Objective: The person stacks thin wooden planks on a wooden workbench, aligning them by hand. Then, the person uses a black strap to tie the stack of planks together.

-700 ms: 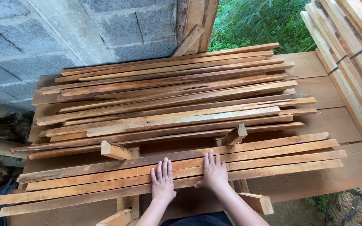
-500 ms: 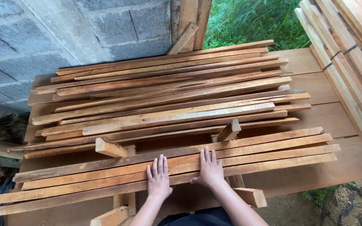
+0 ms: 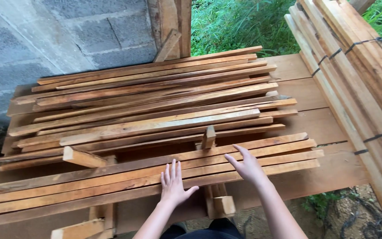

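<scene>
My right hand (image 3: 247, 167) has just lifted off the front row of slats (image 3: 155, 175), open and empty, drifting toward the upright block (image 3: 208, 136) behind it, while my left hand (image 3: 172, 183) stays flat, fingers spread, gripping nothing, on that row.

Soft, even daylight comes from the open side by the bright green grass (image 3: 239, 26). The stacked reddish-brown wooden slats (image 3: 147, 102) cast shallow shadows, without glare. Focus is sharp; straight edges bow slightly near the corners.
</scene>
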